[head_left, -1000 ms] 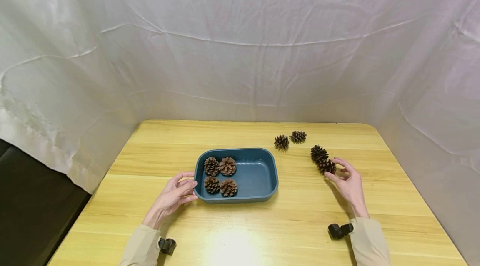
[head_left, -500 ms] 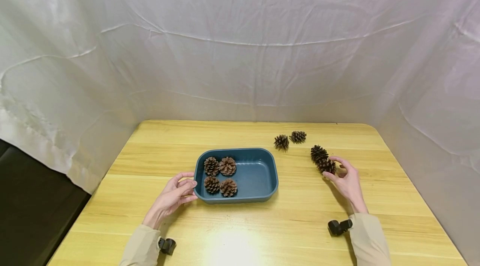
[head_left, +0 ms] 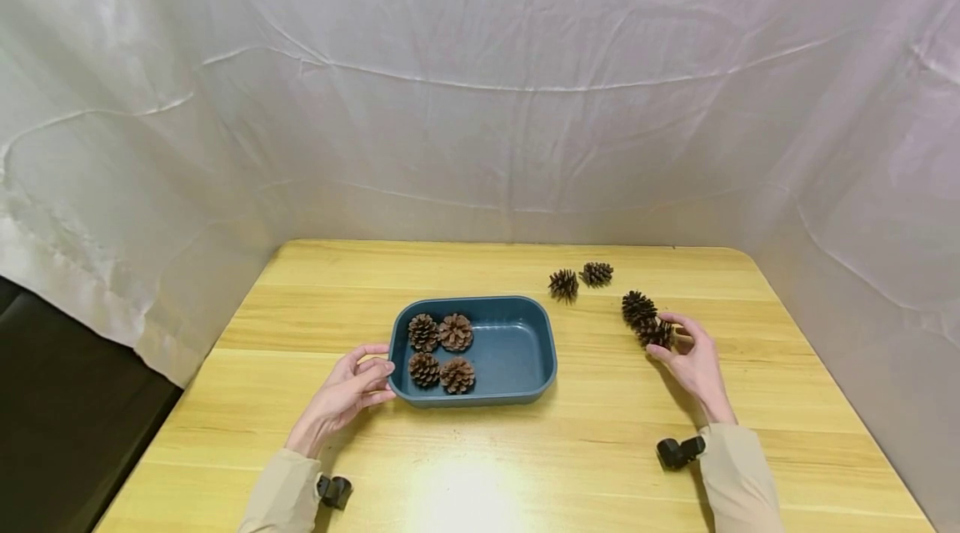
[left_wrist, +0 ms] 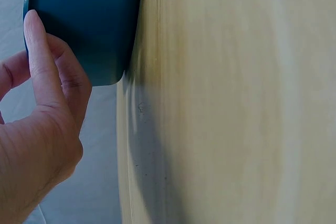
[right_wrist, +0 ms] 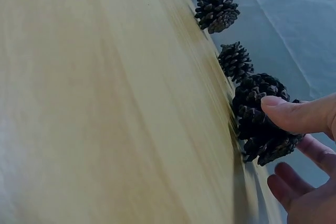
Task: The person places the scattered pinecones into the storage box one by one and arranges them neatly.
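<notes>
In the head view a blue rectangular tray (head_left: pixel 517 358) holds several brown pine cones (head_left: pixel 456 334) in its left half. My left hand (head_left: pixel 347 391) grips the tray's left end, the thumb at the rim (left_wrist: pixel 26 3) and the other fingers against the outer side. On the right, my right hand (head_left: pixel 696 362) pinches a dark pine cone (head_left: pixel 655 334) between thumb and fingers. This cone touches another dark pine cone (head_left: pixel 637 308) just behind it. In the right wrist view the thumb lies across the held cone (right_wrist: pixel 260 116), and some fingers are partly hidden behind it.
Two more dark cones, a spiky pine cone (head_left: pixel 563 285) and a pine cone on its side (head_left: pixel 597 274), lie behind the tray's right end. Wrinkled pale curtains (head_left: pixel 510 141) surround the wooden table (head_left: pixel 585 466). Something black (head_left: pixel 67 416) stands beyond its left edge.
Since a second ago my right hand has shifted slightly left and closed nearer around the dark pine cone. My left hand and the tray have stayed in place.
</notes>
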A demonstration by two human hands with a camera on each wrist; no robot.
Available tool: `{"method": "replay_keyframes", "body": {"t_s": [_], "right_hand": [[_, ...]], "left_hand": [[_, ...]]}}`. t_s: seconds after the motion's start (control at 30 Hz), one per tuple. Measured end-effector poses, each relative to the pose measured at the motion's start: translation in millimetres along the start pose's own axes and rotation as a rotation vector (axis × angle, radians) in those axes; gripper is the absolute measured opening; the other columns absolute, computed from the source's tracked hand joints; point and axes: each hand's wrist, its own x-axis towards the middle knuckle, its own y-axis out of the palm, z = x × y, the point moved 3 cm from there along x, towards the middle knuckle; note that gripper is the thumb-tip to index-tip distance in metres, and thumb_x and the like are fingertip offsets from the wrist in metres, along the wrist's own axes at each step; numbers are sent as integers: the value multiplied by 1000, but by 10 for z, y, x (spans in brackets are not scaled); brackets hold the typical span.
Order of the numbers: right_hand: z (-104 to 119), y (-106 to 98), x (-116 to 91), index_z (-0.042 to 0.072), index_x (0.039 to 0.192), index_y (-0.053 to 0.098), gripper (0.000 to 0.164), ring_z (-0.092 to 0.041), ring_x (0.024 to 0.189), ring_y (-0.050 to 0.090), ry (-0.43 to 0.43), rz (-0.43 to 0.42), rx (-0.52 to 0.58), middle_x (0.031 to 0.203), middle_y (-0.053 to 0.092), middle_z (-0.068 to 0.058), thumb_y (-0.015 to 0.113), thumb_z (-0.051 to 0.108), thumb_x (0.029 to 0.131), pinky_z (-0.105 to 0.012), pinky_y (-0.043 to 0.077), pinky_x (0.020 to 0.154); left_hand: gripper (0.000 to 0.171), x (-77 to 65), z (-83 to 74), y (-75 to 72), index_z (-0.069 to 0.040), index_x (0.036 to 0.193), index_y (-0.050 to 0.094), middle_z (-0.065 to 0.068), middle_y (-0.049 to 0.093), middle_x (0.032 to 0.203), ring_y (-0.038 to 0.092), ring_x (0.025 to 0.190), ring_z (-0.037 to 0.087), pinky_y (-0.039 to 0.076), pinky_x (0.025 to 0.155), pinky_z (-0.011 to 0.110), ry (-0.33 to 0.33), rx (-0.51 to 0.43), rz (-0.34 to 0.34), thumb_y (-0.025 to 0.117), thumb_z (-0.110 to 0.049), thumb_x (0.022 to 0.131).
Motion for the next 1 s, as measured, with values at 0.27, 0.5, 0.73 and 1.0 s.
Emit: {"method": "replay_keyframes", "body": {"t_s": [0.27,0.5,0.73,1.0], "right_hand": [[-8,-16,-25,0,136,57,57,-5,106,52,6,-20,19,140,50,-22,80,7,84,-1,42,91],[-9,-39,-49,-2,137,53,56,16,98,49,53,-15,89,142,46,-15,78,10,88,1,45,88],[8,-54,-54,-1,139,49,63,16,99,50,92,-2,141,138,49,-9,80,14,87,0,46,87],[12,-39,-36,-1,142,44,69,17,98,49,149,18,172,145,48,-21,80,21,87,2,44,87]], "left_hand": [[35,5,6,-8,-2,132,38,-4,63,97,66,75,7,63,74,24,8,-9,8,54,-4,101],[33,12,11,-12,-3,131,39,-4,63,97,68,75,9,63,74,25,9,-17,18,53,-3,102],[31,15,7,-13,-4,130,39,-4,64,97,68,76,8,63,75,24,9,-22,25,53,-2,102],[32,8,4,-10,-3,130,39,-4,64,97,68,75,8,63,74,24,2,-20,18,54,-3,101]]}}
